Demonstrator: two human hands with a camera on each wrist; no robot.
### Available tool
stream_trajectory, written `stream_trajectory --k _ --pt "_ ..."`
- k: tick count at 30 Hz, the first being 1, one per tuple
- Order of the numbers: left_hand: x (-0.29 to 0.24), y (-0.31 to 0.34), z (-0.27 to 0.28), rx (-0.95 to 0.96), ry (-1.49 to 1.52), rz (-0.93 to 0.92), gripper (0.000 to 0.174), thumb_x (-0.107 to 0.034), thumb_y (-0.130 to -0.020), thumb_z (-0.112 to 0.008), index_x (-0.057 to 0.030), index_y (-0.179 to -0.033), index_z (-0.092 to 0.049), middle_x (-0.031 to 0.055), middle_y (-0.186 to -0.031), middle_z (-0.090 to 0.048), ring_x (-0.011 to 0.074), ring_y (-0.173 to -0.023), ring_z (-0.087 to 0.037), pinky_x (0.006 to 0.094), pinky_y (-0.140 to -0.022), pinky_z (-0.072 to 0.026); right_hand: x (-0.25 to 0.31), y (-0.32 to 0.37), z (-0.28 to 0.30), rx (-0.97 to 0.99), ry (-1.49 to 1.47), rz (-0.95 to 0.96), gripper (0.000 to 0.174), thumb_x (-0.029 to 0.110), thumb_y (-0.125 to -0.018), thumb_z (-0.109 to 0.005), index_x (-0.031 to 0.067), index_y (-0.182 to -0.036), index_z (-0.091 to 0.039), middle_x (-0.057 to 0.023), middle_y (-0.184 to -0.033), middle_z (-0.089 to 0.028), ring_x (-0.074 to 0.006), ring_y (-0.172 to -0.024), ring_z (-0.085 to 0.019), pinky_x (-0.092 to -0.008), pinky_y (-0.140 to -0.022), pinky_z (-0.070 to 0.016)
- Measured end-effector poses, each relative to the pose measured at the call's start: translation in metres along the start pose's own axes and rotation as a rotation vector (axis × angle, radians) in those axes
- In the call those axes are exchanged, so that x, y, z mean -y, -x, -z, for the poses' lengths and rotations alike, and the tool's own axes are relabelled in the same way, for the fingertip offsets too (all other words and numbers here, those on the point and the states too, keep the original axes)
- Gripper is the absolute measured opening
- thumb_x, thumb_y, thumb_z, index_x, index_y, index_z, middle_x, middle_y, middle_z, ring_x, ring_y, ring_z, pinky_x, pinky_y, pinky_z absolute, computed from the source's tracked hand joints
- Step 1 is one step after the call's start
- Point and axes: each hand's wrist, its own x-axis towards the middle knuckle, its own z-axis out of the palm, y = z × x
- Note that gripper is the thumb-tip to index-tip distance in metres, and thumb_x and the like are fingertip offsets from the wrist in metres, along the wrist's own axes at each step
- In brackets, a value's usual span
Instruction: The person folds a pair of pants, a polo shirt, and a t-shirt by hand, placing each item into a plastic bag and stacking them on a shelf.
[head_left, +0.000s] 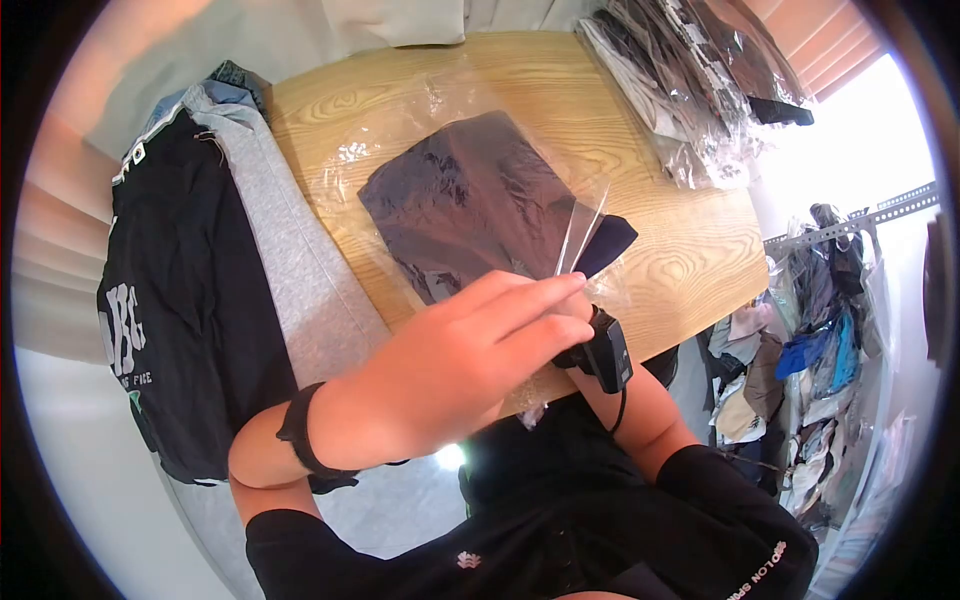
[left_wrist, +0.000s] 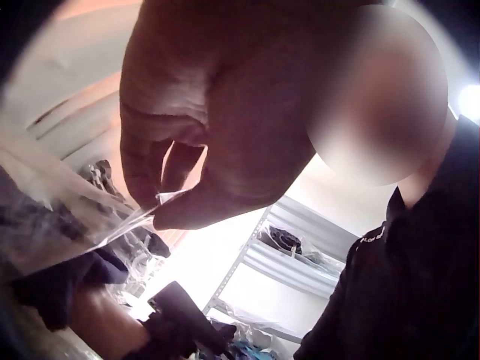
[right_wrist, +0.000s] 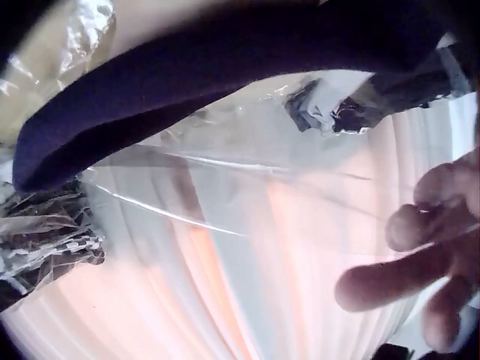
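Observation:
A dark folded garment (head_left: 480, 190) lies in a clear plastic bag (head_left: 345, 170) on the wooden table. My left hand (head_left: 490, 325) reaches across my body above the bag's near right corner. In the left wrist view, thumb and fingers of my left hand (left_wrist: 202, 120) pinch the edge of the clear film (left_wrist: 124, 225); its fingers (right_wrist: 386, 281) also show in the right wrist view. My right forearm (left_wrist: 105, 322) ends at dark cloth, which hides the right hand. A navy fold (head_left: 608, 245) sticks out there and spans the right wrist view's top (right_wrist: 187, 67).
Black printed clothing (head_left: 195, 290) and grey clothing (head_left: 290, 220) lie left of the bag. Bagged clothes (head_left: 690, 80) are piled at the table's back right. Beyond the right edge stands a rack with hanging and stacked clothes (head_left: 800, 350).

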Motion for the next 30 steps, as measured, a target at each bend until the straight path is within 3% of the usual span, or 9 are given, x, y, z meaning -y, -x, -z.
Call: stream_trajectory --k 7,11,12,17,19,21,23,25,30 --pt "-0.008 0.0 -0.008 -0.002 -0.046 0.017 0.041 0.009 -0.069 -0.059 -0.0075 -0.106 -0.059 0.0165 -0.126 -0.05 0.0313 -0.102 -0.056 0.0349 -0.082 -0.0487 0.01 -0.092 0.019 -0.08 -0.062 0.001 0.013 0.008 -0.084 -0.054 0.0049 -0.096 -0.056 -0.0067 -0.091 -0.055 -0.0147 -0.084 -0.052 -0.0295 -0.068 -0.0423" --pt "-0.001 -0.001 -0.012 -0.047 -0.184 -0.092 0.041 0.008 -0.068 -0.06 -0.0078 -0.106 -0.06 0.0185 -0.125 -0.05 0.0326 -0.102 -0.056 0.0357 -0.082 -0.0493 0.026 -0.098 0.029 -0.129 -0.06 0.056 0.015 0.01 -0.084 -0.054 0.0047 -0.098 -0.055 -0.0071 -0.094 -0.053 -0.0152 -0.087 -0.05 -0.0301 -0.07 -0.0411" --pt "0.003 -0.001 -0.015 -0.117 -0.263 -0.104 0.04 0.004 -0.07 -0.063 -0.0092 -0.108 -0.059 0.0197 -0.126 -0.048 0.0336 -0.105 -0.054 0.0378 -0.084 -0.0477 0.02 -0.021 0.016 -0.144 -0.059 0.07 0.015 0.01 -0.084 -0.054 0.0046 -0.098 -0.055 -0.0072 -0.094 -0.053 -0.0154 -0.087 -0.05 -0.0302 -0.071 -0.0408" --pt "0.007 -0.004 -0.01 -0.301 -0.295 -0.145 0.04 -0.011 -0.076 -0.066 -0.0093 -0.115 -0.055 0.0201 -0.132 -0.042 0.0349 -0.119 -0.044 0.0422 -0.095 -0.0377 0.042 -0.081 0.022 -0.257 -0.037 0.158 0.018 0.011 -0.084 -0.053 0.0044 -0.1 -0.053 -0.0077 -0.097 -0.051 -0.0161 -0.09 -0.048 -0.031 -0.073 -0.0393" --pt "0.029 -0.007 -0.01 -0.913 0.072 -0.103 0.042 -0.02 -0.082 -0.061 -0.0053 -0.119 -0.05 0.0156 -0.134 -0.04 0.0304 -0.126 -0.036 0.0417 -0.101 -0.0291 0.047 -0.08 0.02 -0.301 -0.042 0.186 0.019 0.012 -0.084 -0.053 0.0043 -0.101 -0.052 -0.0079 -0.098 -0.05 -0.0164 -0.091 -0.048 -0.0313 -0.074 -0.0387" --pt "0.047 -0.007 0.001 -0.981 0.56 0.302 0.045 -0.021 -0.086 -0.054 -0.0007 -0.124 -0.043 0.013 -0.135 -0.039 0.0271 -0.127 -0.035 0.0417 -0.102 -0.0284 0.058 -0.116 0.021 -0.336 -0.057 0.207 0.02 0.012 -0.084 -0.053 0.0043 -0.102 -0.051 -0.0081 -0.099 -0.049 -0.0167 -0.092 -0.047 -0.0316 -0.074 -0.0381" --pt "0.062 -0.003 -0.004 -0.98 0.944 0.46 0.046 -0.025 -0.088 -0.049 -0.0019 -0.127 -0.042 0.0135 -0.135 -0.039 0.0263 -0.127 -0.035 0.0427 -0.103 -0.0281 0.059 -0.101 0.02 -0.367 -0.075 0.224 0.021 0.013 -0.084 -0.053 0.0042 -0.103 -0.05 -0.0083 -0.1 -0.048 -0.017 -0.093 -0.046 -0.0319 -0.075 -0.0374" --pt "0.07 0.0 -0.016 -0.953 1.324 0.627 0.047 -0.029 -0.09 -0.045 -0.0031 -0.129 -0.04 0.014 -0.136 -0.038 0.0255 -0.127 -0.035 0.0436 -0.104 -0.0279 0.052 -0.066 0.015 -0.389 -0.096 0.237 0.022 0.013 -0.084 -0.053 0.0041 -0.104 -0.049 -0.0085 -0.102 -0.048 -0.0172 -0.094 -0.046 -0.0322 -0.076 -0.0368" --pt "0.047 0.002 -0.043 -0.269 2.024 0.751 0.065 -0.053 -0.092 -0.024 -0.0082 -0.138 -0.034 0.017 -0.139 -0.037 0.0365 -0.13 -0.031 0.0573 -0.103 -0.026 0.058 -0.074 0.018 -0.412 -0.175 0.233 0.025 0.015 -0.085 -0.053 0.0039 -0.106 -0.048 -0.0091 -0.104 -0.046 -0.018 -0.096 -0.044 -0.033 -0.078 -0.0353"
